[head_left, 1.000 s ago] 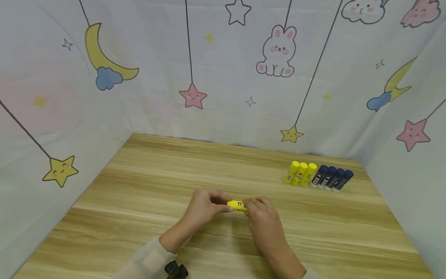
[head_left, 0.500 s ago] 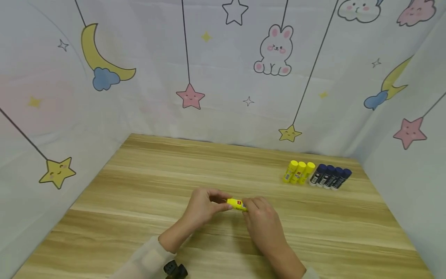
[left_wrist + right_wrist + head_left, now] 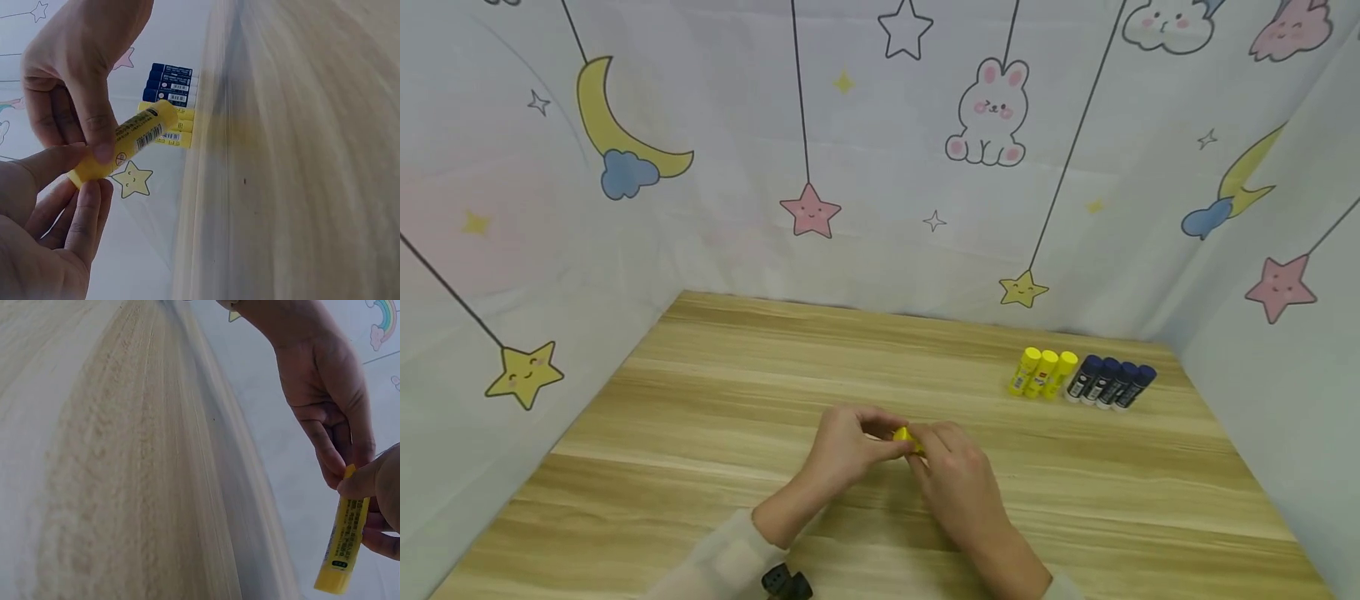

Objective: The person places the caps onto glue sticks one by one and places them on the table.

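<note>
Both hands hold one yellow glue stick [image 3: 139,134] above the table. My left hand [image 3: 848,442] pinches one end between thumb and fingers. My right hand [image 3: 958,479] holds the body close beside it, so the head view shows only a small yellow part. In the left wrist view the stick slants, with black print and a barcode along its side, and the right hand [image 3: 81,56] reaches in from above. Its other end sticks out past the fingers in the right wrist view, where the left hand [image 3: 328,381] comes down from the top.
Three yellow glue sticks [image 3: 1043,373] stand in a row at the back right of the wooden table [image 3: 760,358]. Beside them is a row of several dark-blue-capped sticks [image 3: 1111,383]. A white cloth [image 3: 722,125] with cartoon prints walls the back and sides.
My right hand has shifted slightly left and turned, its fingers now against the left hand's. The stick's red label has gone from sight in the head view. The standing rows are unchanged.
</note>
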`<move>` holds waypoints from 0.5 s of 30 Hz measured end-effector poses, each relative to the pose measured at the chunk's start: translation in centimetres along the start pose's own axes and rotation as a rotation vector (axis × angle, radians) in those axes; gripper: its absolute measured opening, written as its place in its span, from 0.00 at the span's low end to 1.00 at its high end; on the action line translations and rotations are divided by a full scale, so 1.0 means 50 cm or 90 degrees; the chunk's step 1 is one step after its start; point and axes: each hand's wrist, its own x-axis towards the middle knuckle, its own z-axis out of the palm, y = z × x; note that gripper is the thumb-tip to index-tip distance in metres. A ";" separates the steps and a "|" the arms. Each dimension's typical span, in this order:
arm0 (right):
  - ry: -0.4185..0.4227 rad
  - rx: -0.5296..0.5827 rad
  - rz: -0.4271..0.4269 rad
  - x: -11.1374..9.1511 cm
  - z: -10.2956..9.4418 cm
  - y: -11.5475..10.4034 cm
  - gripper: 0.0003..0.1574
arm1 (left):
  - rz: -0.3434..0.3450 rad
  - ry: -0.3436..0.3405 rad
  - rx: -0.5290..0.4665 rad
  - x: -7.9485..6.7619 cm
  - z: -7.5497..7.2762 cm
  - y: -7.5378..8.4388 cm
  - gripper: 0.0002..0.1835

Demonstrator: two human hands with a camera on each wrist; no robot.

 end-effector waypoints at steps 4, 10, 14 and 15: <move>0.018 -0.003 -0.013 0.004 0.000 -0.003 0.24 | 0.003 0.006 0.001 0.000 0.004 0.003 0.12; 0.011 0.002 -0.016 0.012 -0.002 -0.006 0.26 | 0.002 0.012 -0.007 0.001 0.002 0.008 0.12; -0.018 0.045 0.031 0.020 -0.010 -0.005 0.26 | 0.012 -0.006 -0.021 0.004 -0.002 0.011 0.13; -0.027 0.057 0.049 0.021 -0.013 -0.003 0.25 | 0.015 -0.013 -0.025 0.005 -0.002 0.011 0.13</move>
